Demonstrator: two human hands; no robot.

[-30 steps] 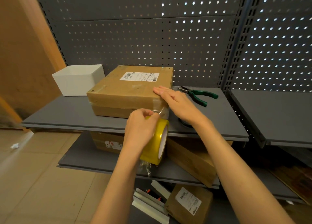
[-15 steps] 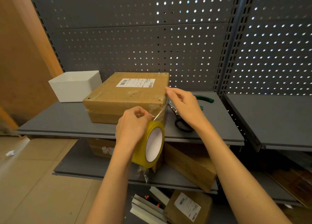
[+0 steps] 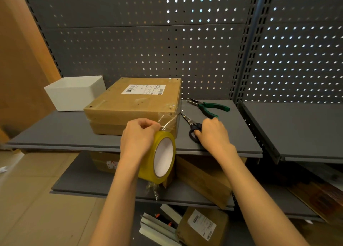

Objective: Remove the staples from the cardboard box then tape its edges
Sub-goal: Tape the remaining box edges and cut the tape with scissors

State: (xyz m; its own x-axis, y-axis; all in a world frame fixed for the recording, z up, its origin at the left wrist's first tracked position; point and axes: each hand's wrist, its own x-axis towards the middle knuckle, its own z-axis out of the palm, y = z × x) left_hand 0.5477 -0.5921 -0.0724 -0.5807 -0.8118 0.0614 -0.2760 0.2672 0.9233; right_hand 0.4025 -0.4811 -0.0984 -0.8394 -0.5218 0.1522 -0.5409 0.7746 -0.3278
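My left hand [image 3: 138, 140] held the yellow-brown roll of packing tape [image 3: 159, 158] in a closed grip, just in front of the shelf [image 3: 55, 134] edge, with the roll's white core facing right. A clear strip of tape [image 3: 168, 121] ran taut from the roll up to the near right corner of the cardboard box [image 3: 135, 105], where it was stuck down over the top face and the front edge. The box sat flat on the grey shelf, a white shipping label [image 3: 143, 89] on its top toward the back. Small holes showed near its corners; whether any staples were in them I could not tell.

My right hand [image 3: 213, 132] rested on the shelf to the right of the box, its grip curled onto the dark handles of the scissors [image 3: 192, 125], which lay flat with the blades pointing back toward the box corner. Whether the fingers were fully closed around the handles could not be told, as the hand covered them.

Behind the scissors lay the green-handled long-nose pliers [image 3: 209, 106], apart from both hands. A white plastic bin [image 3: 74, 92] stood to the left of the box, just beside its rear left corner. A perforated grey back panel [image 3: 148, 47] rose behind the shelf. On the lower shelves were further cardboard boxes [image 3: 203, 225].
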